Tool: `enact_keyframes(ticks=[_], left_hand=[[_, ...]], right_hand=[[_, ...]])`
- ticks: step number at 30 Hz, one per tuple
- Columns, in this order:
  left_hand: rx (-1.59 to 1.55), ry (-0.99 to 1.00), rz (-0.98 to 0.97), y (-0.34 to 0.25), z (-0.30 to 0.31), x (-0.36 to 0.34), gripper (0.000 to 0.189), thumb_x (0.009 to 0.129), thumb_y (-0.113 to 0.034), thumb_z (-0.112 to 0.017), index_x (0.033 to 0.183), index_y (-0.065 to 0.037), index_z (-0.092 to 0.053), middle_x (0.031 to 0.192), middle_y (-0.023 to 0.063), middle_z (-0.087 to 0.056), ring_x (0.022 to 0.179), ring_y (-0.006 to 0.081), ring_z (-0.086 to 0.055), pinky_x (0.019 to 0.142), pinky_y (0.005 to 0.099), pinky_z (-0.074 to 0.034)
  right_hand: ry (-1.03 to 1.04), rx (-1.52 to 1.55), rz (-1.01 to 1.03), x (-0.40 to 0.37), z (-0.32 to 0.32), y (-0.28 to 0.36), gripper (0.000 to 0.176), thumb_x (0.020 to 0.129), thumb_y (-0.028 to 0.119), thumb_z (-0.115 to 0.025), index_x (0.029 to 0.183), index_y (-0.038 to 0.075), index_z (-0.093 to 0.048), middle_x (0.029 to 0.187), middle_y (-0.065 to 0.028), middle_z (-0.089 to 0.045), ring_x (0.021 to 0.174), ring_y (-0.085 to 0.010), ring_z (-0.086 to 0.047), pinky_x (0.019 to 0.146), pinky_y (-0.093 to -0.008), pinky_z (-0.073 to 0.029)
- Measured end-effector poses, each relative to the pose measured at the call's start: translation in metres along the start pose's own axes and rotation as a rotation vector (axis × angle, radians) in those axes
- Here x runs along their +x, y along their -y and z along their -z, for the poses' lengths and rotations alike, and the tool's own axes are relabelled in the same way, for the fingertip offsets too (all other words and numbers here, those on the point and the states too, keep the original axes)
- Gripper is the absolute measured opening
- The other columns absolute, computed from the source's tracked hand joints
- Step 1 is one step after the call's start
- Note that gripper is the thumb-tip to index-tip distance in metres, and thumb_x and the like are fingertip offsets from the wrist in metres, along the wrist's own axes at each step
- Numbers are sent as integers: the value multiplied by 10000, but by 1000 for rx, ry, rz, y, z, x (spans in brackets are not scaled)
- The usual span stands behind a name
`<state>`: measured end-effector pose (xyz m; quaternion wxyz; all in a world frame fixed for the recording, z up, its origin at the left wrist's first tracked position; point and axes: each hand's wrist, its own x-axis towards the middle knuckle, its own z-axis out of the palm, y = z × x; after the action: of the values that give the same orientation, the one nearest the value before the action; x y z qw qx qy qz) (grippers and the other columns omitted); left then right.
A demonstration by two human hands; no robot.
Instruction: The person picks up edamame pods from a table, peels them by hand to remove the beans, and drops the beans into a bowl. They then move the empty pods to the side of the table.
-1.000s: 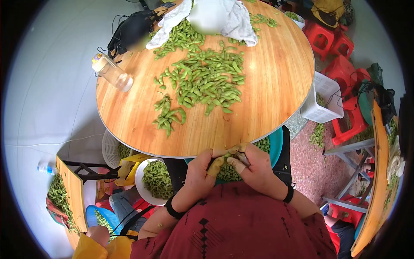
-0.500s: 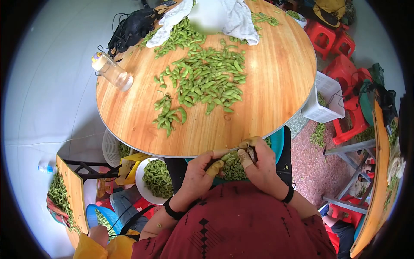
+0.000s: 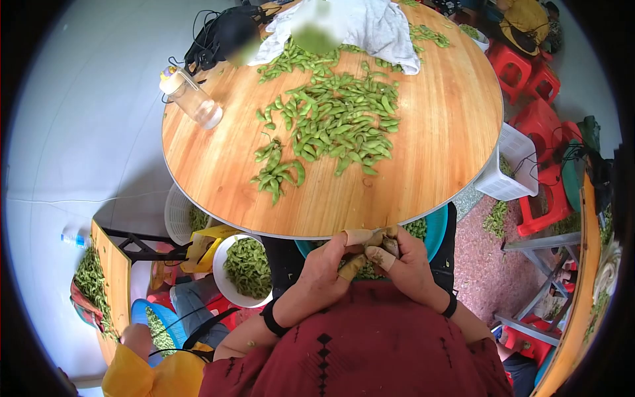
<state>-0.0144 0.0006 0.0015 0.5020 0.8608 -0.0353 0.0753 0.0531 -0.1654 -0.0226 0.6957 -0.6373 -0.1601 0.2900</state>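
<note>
My left hand (image 3: 324, 266) and my right hand (image 3: 409, 264) meet at the near edge of the round wooden table (image 3: 218, 178). Their fingers are pinched together, tip to tip, with yellowish-tan coverings on several of them. Whatever is between the fingertips is too small and covered to make out. Directly below is a teal basin (image 3: 436, 231) with green beans in it, partly hidden by my hands and the table edge. A spread of green soybean pods (image 3: 344, 122) lies on the tabletop, with a smaller clump of pods (image 3: 274, 173) nearer to me.
A clear bottle (image 3: 192, 99) and a white cloth (image 3: 377, 30) are on the table. To the left are a white bowl (image 3: 222, 284) of pods and a co-worker's yellow sleeve (image 3: 129, 370). Red stools (image 3: 552, 192) and a white crate (image 3: 506, 182) stand right.
My hands have drawn closer together, fingertips now meeting and hiding more of the basin's beans. The view has shifted slightly, so the table appears further right.
</note>
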Motion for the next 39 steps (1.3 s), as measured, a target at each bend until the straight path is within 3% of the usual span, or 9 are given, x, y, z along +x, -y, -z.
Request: enact_keyframes(ticks=[2, 7, 14, 20, 23, 25, 29, 35, 39], left_hand=[[-31, 23, -12, 0, 0, 2, 361, 836, 23, -647, 1169, -17, -513, 997, 146, -694, 919, 273, -701, 763, 327, -548], [-270, 134, -21, 8, 4, 1, 347, 862, 50, -622, 1180, -15, -501, 1021, 104, -672, 950, 190, -681, 810, 298, -531], [-784, 130, 217, 26, 7, -4, 320, 917, -14, -595, 1210, -15, -468, 1019, 74, -652, 874, 146, -643, 757, 264, -518], [-178, -4, 240, 18, 48, -26, 283, 878, -17, -630, 1159, -21, -598, 1028, 102, -678, 933, 172, -667, 826, 293, -518], [498, -14, 186, 10, 102, -30, 186, 832, -92, -661, 1007, -29, -666, 935, 145, -664, 822, 309, -666, 711, 361, -529], [669, -181, 271, 14, 113, -19, 184, 829, -120, -650, 990, -33, -668, 891, 160, -650, 831, 358, -636, 705, 404, -514], [715, -222, -140, 53, 121, 45, 195, 811, -97, -660, 989, -18, -654, 927, 181, -639, 835, 369, -619, 727, 399, -505], [820, 27, -94, 85, 114, 89, 346, 773, -2, -614, 1119, -15, -624, 873, 210, -621, 857, 387, -611, 771, 424, -513], [568, -159, -233, 54, 106, 87, 324, 799, 44, -624, 1118, -15, -635, 883, 159, -653, 803, 303, -652, 745, 370, -537]], right_hand=[[-6, 2, 31, 2, 3, -1, 191, 902, 162, -676, 1017, 30, -600, 791, 14, -581, 589, -47, -510, 496, -208, -404], [213, 397, -332, 6, 15, 9, 282, 900, 178, -674, 1109, 59, -526, 797, 18, -540, 574, -59, -482, 466, -197, -354], [305, 417, -335, 10, 13, 4, 258, 912, 112, -636, 1136, 52, -523, 836, 3, -539, 622, -51, -490, 475, -192, -340], [258, 251, -238, 14, 17, 5, 168, 914, 48, -571, 1079, 46, -539, 822, 16, -515, 700, -54, -471, 580, -210, -390], [314, -134, -55, 10, 28, -3, 122, 891, 29, -558, 1013, 30, -561, 828, -31, -537, 695, -127, -527, 630, -272, -442], [320, -629, 255, 10, 27, -8, 116, 869, 52, -567, 977, 10, -569, 872, -113, -560, 731, -270, -585, 688, -360, -476], [270, -831, 270, 8, 22, -22, 154, 863, 87, -582, 986, -6, -574, 881, -178, -593, 827, -366, -608, 732, -411, -486], [342, -759, 155, 3, 25, -11, 214, 923, 183, -526, 997, -13, -567, 842, -217, -632, 839, -422, -609, 753, -459, -482], [261, -550, 123, 4, 16, 13, 227, 934, 184, -517, 1014, -19, -580, 815, -170, -631, 743, -323, -645, 684, -407, -493]])
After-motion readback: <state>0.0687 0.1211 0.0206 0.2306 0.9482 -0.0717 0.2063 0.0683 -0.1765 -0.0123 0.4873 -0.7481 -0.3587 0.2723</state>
